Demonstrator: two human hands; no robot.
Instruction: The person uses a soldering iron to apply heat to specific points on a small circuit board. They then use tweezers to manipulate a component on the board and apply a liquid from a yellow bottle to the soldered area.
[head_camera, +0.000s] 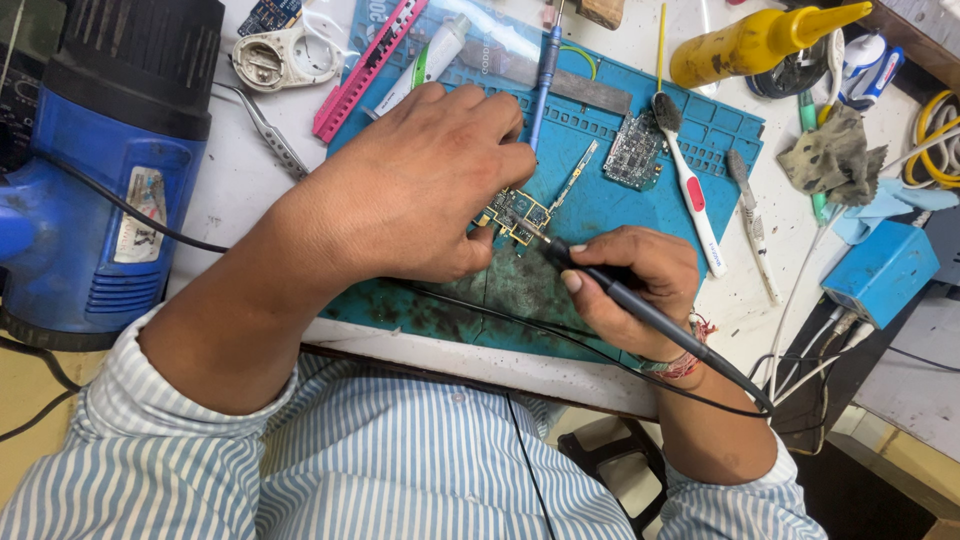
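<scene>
Head view: a workbench is seen from above, with a blue mat (600, 200) under both hands.
Board: a small circuit board (516, 213) lies flat on the mat, near its middle, between the two hands.
Left hand: the left hand (420, 180) is laid over the board's left edge, fingers curled down, and the board is pinned to the mat by the fingertips.
Right hand: the right hand (625, 285) is closed around a black iron (640, 310), held like a pen; its tip is touching the board's lower right corner.
Cable: a black cable (560, 335) is trailed from the iron across the mat's front edge.
Risk, slip: the board is held by fingertip pressure alone, so it could likely be shifted by a push from the tip.
Risk, burn: the left fingertips are just beside the tip and could be touched by it.
Risk, snag: the cable could be dragged by the wrist, and the tip pulled off its spot.
Surroundings: a blue heat gun (110, 170) stands at the left; a second board (633, 152), a toothbrush (690, 190) and a yellow bottle (750, 42) are further back.
</scene>
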